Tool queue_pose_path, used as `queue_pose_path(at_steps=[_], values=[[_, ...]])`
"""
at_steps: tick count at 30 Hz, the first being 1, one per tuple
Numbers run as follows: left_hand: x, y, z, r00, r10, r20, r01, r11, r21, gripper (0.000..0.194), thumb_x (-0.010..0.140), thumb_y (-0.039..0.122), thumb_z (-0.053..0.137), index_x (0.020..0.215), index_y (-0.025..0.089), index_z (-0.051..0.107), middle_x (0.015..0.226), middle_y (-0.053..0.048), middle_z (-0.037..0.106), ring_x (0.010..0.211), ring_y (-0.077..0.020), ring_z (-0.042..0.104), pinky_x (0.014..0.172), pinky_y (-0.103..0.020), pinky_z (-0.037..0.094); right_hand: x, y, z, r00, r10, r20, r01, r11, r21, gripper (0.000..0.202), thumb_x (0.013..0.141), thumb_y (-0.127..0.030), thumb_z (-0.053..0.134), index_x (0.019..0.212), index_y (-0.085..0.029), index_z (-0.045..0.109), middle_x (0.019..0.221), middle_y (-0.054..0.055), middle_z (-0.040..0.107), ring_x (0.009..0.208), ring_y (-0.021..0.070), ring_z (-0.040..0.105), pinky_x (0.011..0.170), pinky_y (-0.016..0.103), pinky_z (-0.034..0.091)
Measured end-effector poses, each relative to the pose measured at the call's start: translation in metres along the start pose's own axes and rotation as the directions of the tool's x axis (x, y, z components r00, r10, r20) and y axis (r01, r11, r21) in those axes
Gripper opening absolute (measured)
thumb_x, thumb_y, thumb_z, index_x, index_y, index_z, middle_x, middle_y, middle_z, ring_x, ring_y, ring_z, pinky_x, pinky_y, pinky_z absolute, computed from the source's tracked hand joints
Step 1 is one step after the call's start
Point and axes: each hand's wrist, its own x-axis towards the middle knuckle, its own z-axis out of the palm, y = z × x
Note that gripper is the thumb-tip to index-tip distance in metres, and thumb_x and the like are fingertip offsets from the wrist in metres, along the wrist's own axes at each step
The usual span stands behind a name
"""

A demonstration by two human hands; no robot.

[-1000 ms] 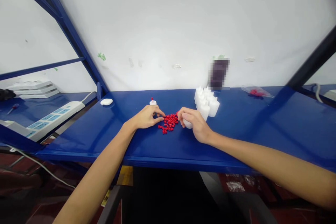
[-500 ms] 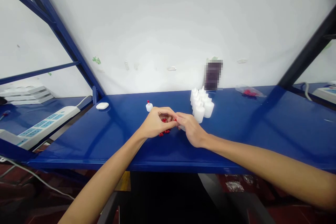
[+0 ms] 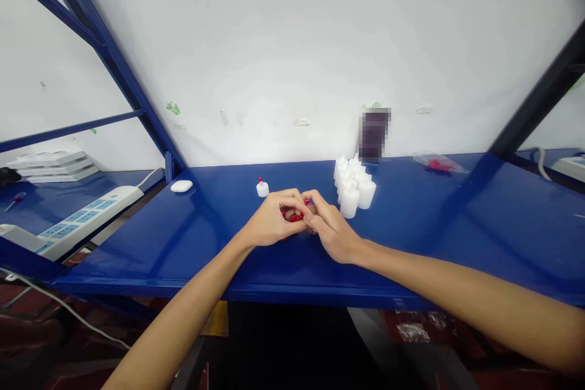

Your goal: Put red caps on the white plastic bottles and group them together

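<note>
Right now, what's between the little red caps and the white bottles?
In the head view, the right hand lies between the red caps and the white nozzle bottles, with a strip of blue tabletop beside the bottles.

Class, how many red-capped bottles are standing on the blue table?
1: the red-capped bottle, just beyond the left hand. That hand and the right hand may hide others.
</note>
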Motion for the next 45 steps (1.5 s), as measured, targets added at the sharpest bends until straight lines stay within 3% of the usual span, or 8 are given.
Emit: queue_pose_path(at_steps=[12, 19, 23, 25, 28, 32, 38, 45], values=[[-0.001, -0.007, 0.008, 0.997, 0.071, -0.005, -0.069, 0.986, 0.151, 0.011, 0.086, 0.027, 0.069, 0.085, 0.017, 0.073, 0.082, -0.002, 0.054, 0.068, -0.0112, 0.049, 0.061, -0.025, 0.042, 0.001, 0.008, 0.001, 0.999, 0.037, -0.014, -0.035, 0.994, 0.104, 0.03, 0.089, -0.017, 0.038, 0.117, -0.022, 0.048, 0.053, -0.01, 0.045, 0.045, 0.0116, 0.041, 0.048, 0.024, 0.033], [-0.002, -0.019, -0.004, 0.987, 0.073, -0.146, -0.049, 0.986, 0.159, 0.021, 0.096, 0.038, 0.055, 0.093, 0.018, 0.06, 0.086, -0.003, 0.057, 0.07, -0.012, 0.053, 0.065, -0.025, 0.044, 0.01, 0.013, 0.0, 0.986, 0.143, -0.086, -0.116, 0.959, 0.259, 0.039, 0.094, -0.045, 0.041, 0.128, -0.024, 0.042, 0.055, -0.008, 0.053, 0.047, 0.014, 0.049, 0.048, 0.025, 0.039], [0.008, -0.047, -0.043, 0.803, 0.055, -0.593, 0.087, 0.974, 0.208, 0.024, 0.094, 0.043, 0.056, 0.095, 0.018, 0.057, 0.086, -0.003, 0.062, 0.075, -0.0133, 0.058, 0.066, -0.024, 0.045, 0.005, 0.0, -0.008, 0.987, 0.016, -0.16, 0.013, 0.984, 0.178, 0.031, 0.096, -0.043, 0.039, 0.118, -0.023, 0.049, 0.059, -0.005, 0.05, 0.054, 0.0156, 0.049, 0.057, 0.03, 0.043], [0.012, -0.061, -0.063, 0.756, 0.003, -0.655, 0.181, 0.96, 0.213, 0.025, 0.088, 0.042, 0.063, 0.094, 0.018, 0.06, 0.096, -0.005, 0.068, 0.083, -0.0159, 0.063, 0.064, -0.023, 0.045, 0.003, -0.007, -0.018, 0.961, -0.17, -0.217, 0.178, 0.984, 0.02, 0.03, 0.094, -0.043, 0.044, 0.116, -0.024, 0.052, 0.068, -0.001, 0.053, 0.063, 0.0177, 0.052, 0.064, 0.035, 0.046], [0.013, -0.075, -0.08, 0.785, -0.042, -0.619, 0.237, 0.942, 0.237, 0.026, 0.085, 0.042, 0.065, 0.093, 0.017, 0.066, 0.103, -0.008, 0.072, 0.09, -0.0185, 0.067, 0.069, -0.026, 0.048, 0.007, -0.012, -0.044, 0.864, -0.371, -0.34, 0.329, 0.928, -0.175, 0.028, 0.091, -0.039, 0.048, 0.114, -0.026, 0.055, 0.077, 0.003, 0.057, 0.069, 0.0208, 0.054, 0.067, 0.039, 0.046], [0.009, -0.082, -0.082, 0.836, -0.061, -0.546, 0.288, 0.895, 0.341, 0.024, 0.086, 0.039, 0.063, 0.091, 0.016, 0.07, 0.094, -0.007, 0.075, 0.087, -0.0191, 0.068, 0.076, -0.028, 0.049, 0.018, -0.01, -0.083, 0.763, -0.401, -0.506, 0.373, 0.914, -0.161, 0.023, 0.086, -0.03, 0.049, 0.107, -0.025, 0.055, 0.072, 0.003, 0.058, 0.065, 0.0196, 0.053, 0.066, 0.037, 0.044], [0.007, -0.093, -0.08, 0.882, -0.089, -0.462, 0.303, 0.858, 0.414, 0.031, 0.087, 0.039, 0.063, 0.108, 0.016, 0.069, 0.102, -0.007, 0.074, 0.089, -0.0199, 0.067, 0.08, -0.031, 0.049, 0.025, -0.009, -0.107, 0.841, -0.197, -0.503, 0.288, 0.952, 0.109, 0.012, 0.08, -0.031, 0.045, 0.089, -0.024, 0.05, 0.054, -0.001, 0.053, 0.051, 0.0171, 0.049, 0.054, 0.033, 0.042], [0.004, -0.08, -0.077, 0.779, 0.186, -0.599, 0.207, 0.825, 0.526, 0.021, 0.091, 0.029, 0.055, 0.104, 0.018, 0.068, 0.1, -0.006, 0.067, 0.088, -0.0181, 0.062, 0.078, -0.031, 0.048, 0.025, -0.002, -0.101, 0.844, -0.25, -0.475, 0.367, 0.915, 0.169, 0.01, 0.079, -0.028, 0.051, 0.078, -0.021, 0.058, 0.05, -0.002, 0.053, 0.042, 0.0137, 0.047, 0.046, 0.029, 0.036]])
